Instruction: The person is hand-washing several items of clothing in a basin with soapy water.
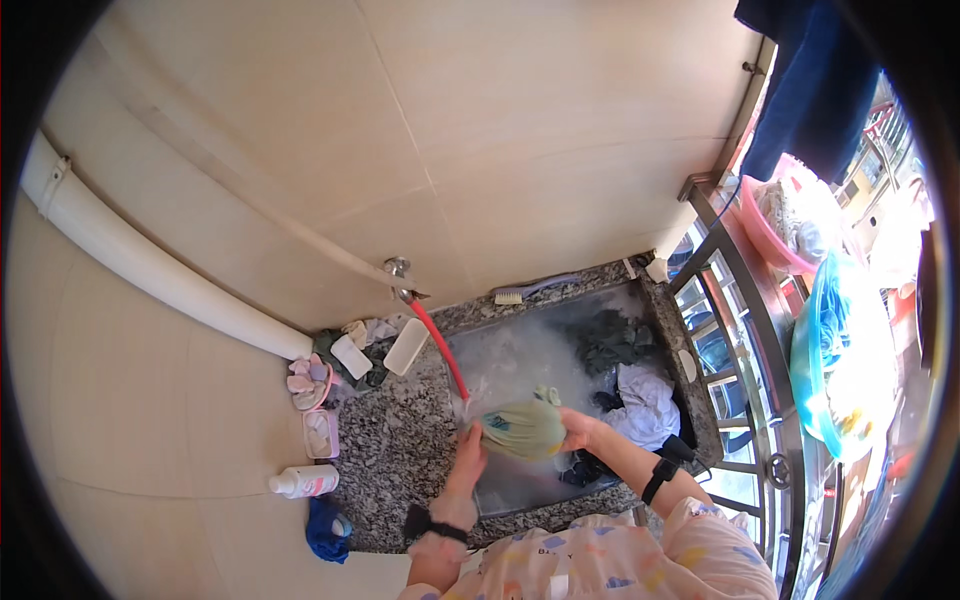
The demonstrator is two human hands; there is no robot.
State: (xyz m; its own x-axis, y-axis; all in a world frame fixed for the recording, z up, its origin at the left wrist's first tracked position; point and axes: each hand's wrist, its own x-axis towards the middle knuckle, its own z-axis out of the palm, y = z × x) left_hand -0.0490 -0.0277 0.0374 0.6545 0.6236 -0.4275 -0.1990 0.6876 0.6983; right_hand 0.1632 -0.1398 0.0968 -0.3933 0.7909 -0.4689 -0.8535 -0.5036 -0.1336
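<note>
A pale green garment (pixel 525 429), rounded and bulging, is held over a stone sink (pixel 675 319) of cloudy water. My left hand (pixel 472 448) grips its left end close to the mouth of a red hose (pixel 441 341), which runs down from a wall tap (pixel 399 271). On the garment's right end lies my right hand (pixel 576 430), fingers partly hidden by the cloth. White cloth (pixel 645 405) is heaped at the sink's right side, with dark cloth (pixel 611 341) in the water behind it.
A scrubbing brush (pixel 510 297) lies on the back ledge. On the left of the granite counter (pixel 397 450) are a white bottle (pixel 306 481), a pink soap box (pixel 322 433), a white tray (pixel 406 346) and blue cloth (pixel 327 531). Basins, one pink (pixel 769 229), one turquoise (pixel 806 375), stand beyond the metal railing (pixel 750 300).
</note>
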